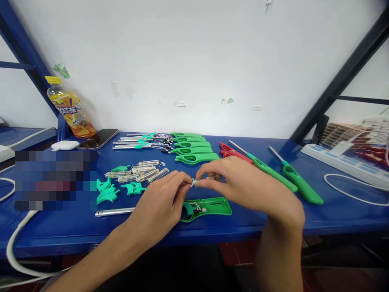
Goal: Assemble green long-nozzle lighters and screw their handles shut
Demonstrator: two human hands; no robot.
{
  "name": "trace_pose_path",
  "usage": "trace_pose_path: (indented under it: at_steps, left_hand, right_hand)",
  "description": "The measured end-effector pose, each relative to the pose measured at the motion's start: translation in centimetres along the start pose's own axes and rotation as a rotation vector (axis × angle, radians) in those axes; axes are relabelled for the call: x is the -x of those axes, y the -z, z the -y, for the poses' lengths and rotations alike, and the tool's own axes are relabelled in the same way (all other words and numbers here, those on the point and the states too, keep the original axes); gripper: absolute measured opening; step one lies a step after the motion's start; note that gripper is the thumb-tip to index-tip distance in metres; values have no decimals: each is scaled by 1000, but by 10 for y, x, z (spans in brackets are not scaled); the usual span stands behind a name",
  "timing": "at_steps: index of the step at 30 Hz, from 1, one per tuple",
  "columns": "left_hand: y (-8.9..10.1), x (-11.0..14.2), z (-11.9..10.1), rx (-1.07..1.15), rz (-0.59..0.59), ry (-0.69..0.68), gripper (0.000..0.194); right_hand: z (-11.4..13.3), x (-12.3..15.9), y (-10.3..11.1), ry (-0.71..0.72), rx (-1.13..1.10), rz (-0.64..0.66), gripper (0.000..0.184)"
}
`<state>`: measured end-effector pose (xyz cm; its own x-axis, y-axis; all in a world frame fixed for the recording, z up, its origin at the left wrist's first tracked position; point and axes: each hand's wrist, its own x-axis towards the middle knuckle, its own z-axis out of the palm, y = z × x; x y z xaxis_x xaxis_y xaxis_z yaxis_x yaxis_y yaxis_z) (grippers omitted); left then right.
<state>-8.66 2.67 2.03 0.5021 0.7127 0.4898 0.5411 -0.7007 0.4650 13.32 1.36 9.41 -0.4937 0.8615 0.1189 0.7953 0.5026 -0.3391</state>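
Observation:
My left hand point(161, 198) pinches a small white part point(193, 183) between thumb and fingertips. Against it, my right hand point(240, 182) grips a clear lighter fuel tank point(215, 177), mostly covered by the fingers. Just below both hands lies an open green lighter shell half point(224, 206), with a teal trigger point(188, 209), thin white wire and a small black piece inside. Its metal tube point(114, 212) extends left, partly behind my left wrist. Several clear fuel tanks point(146, 175) and teal triggers point(106, 194) are heaped left of my left hand.
Green shells point(194, 157) with wired metal tubes line the back. Red shells point(232, 152) and two assembled green lighters point(300, 182) lie to the right, near a white power strip point(340, 162). A drink bottle point(71, 109), phone point(100, 138) and blurred-out item point(54, 180) occupy the left.

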Motion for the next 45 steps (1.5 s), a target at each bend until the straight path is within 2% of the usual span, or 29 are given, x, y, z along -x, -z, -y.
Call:
trace_pose_path:
  at_steps: [4, 20, 45]
  left_hand:
    - [-1, -2, 0, -17, 0, 0, 19]
    - [1, -2, 0, -32, -6, -9, 18]
    - [1, -2, -1, -38, 14, -14, 18]
  right_hand:
    - [2, -1, -2, 4, -3, 34, 21]
    - [4, -2, -3, 3, 18, 20, 20]
    - [6, 0, -2, 31, 53, -54, 21]
